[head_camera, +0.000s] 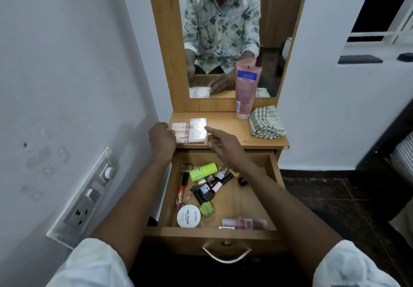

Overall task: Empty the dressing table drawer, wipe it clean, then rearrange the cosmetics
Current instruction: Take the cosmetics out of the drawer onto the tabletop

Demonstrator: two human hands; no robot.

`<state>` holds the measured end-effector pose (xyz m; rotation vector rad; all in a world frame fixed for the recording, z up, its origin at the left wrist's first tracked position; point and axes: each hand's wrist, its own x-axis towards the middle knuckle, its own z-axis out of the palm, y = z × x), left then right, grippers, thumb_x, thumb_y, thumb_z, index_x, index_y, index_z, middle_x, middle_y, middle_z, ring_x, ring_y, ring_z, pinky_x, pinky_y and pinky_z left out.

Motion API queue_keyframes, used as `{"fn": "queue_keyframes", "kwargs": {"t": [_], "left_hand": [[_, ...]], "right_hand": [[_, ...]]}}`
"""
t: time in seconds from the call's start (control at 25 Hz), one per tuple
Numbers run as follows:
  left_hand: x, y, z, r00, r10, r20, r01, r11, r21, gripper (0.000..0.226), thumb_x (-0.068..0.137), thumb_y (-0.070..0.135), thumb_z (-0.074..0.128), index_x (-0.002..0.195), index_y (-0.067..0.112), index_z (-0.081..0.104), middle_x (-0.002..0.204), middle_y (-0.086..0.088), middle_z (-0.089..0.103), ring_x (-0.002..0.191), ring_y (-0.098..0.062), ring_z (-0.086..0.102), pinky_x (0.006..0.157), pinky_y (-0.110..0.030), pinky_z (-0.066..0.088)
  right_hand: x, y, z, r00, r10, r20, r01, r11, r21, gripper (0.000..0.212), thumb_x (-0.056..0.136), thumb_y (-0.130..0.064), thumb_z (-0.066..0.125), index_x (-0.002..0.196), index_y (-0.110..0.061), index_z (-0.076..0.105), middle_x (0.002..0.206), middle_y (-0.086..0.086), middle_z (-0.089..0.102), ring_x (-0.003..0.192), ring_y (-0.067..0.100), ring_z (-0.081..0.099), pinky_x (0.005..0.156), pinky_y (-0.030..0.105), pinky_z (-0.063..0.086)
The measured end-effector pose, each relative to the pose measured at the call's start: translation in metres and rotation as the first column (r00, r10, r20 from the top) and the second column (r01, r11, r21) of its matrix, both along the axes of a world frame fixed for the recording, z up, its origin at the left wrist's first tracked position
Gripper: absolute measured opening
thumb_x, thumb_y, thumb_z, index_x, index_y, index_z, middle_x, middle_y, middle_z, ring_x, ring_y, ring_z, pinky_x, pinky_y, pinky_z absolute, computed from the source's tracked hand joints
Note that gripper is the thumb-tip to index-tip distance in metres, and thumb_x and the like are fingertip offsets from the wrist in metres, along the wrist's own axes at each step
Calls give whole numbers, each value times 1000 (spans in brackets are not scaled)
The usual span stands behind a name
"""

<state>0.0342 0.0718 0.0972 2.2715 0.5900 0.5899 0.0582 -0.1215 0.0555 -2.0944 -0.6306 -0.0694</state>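
A clear plastic box of pink cosmetics (pixel 190 131) lies on the left of the dressing table top (pixel 230 130). My left hand (pixel 162 140) grips its left edge. My right hand (pixel 220 141) touches its right edge with fingers spread. Below, the wooden drawer (pixel 223 233) stands pulled open. Inside lie several nail polish bottles (pixel 206 188), a lime green tube (pixel 203 171), a red lip gloss (pixel 180 195), a white round nail polish remover tub (pixel 188 216) and a pink bottle (pixel 245 223).
A pink tube (pixel 245 89) stands upright at the back of the top, beside a folded green checked cloth (pixel 266 122). A mirror (pixel 232 34) rises behind. A switchboard (pixel 89 195) sits on the left wall. A bed edge (pixel 402 159) is at right.
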Motion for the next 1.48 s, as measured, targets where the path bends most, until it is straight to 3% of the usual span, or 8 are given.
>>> {"fn": "queue_keyframes", "kwargs": {"t": [0.12, 0.2, 0.32, 0.52, 0.68, 1.0, 1.28, 1.48], "left_hand": [[-20, -15, -5, 975, -18, 222, -4, 995, 96, 28, 97, 3, 50, 122, 2, 63, 115, -15, 61, 104, -28, 59, 80, -18, 39], [-38, -28, -19, 930, -245, 272, 192, 959, 209, 19, 96, 11, 55, 108, 8, 70, 100, -7, 68, 90, -21, 62, 77, -23, 44], [-47, -40, -58, 841, -531, -101, 531, 776, 341, 23, 89, 13, 58, 105, 20, 72, 101, 3, 72, 92, -16, 66, 79, -32, 54], [-30, -49, -74, 760, -489, -429, 640, 680, 358, 43, 79, 7, 63, 121, 16, 59, 120, -7, 63, 109, -25, 60, 83, -39, 53], [-30, -59, -77, 778, -397, -487, 597, 710, 375, 34, 83, 5, 61, 113, 11, 46, 109, -11, 65, 97, -29, 65, 69, -36, 49], [-23, -46, -100, 759, -405, -510, 625, 672, 397, 39, 79, 13, 66, 117, 15, 58, 119, -10, 63, 105, -29, 61, 81, -38, 52], [-42, -52, -28, 806, -576, -140, 588, 805, 75, 42, 67, 27, 79, 104, 22, 60, 97, 6, 62, 86, -13, 60, 74, -29, 52], [18, -15, 40, 952, -269, 147, 278, 960, -40, 51, 68, 22, 86, 109, 13, 59, 100, 0, 67, 83, -15, 63, 73, -30, 53]], "right_hand": [[-13, -23, 10, 992, 65, -113, -44, 983, 181, 41, 94, -16, 62, 135, -20, 56, 126, -2, 65, 109, 8, 65, 90, 26, 54], [-25, -45, 4, 992, 33, -118, -11, 983, 185, 15, 95, -17, 62, 107, -13, 70, 92, 0, 74, 79, 11, 71, 69, 26, 59], [-36, -63, -18, 1000, -11, -12, 9, 980, -197, 18, 94, -19, 59, 76, -16, 64, 60, -6, 61, 52, 12, 58, 52, 30, 47], [-34, -52, -38, 997, 2, 79, 52, 740, -671, 20, 94, -26, 48, 94, -15, 65, 87, 6, 68, 77, 26, 65, 58, 30, 42], [-32, -49, -39, 999, 17, 51, 24, 705, -709, 20, 95, -22, 45, 92, -14, 64, 92, 8, 68, 79, 26, 64, 62, 32, 44], [-32, -58, -47, 999, -40, 33, 52, 669, -742, 20, 97, -21, 46, 94, -14, 64, 89, 5, 64, 72, 18, 57, 65, 31, 47], [-25, -53, -44, 999, 7, 54, 35, 677, -735, 21, 96, -20, 45, 95, -14, 65, 94, 7, 67, 81, 25, 65, 70, 36, 52], [-28, -50, -46, 997, 40, 67, 23, 672, -740, 19, 97, -18, 44, 95, -15, 62, 83, 2, 62, 69, 20, 57, 62, 32, 46]]}}
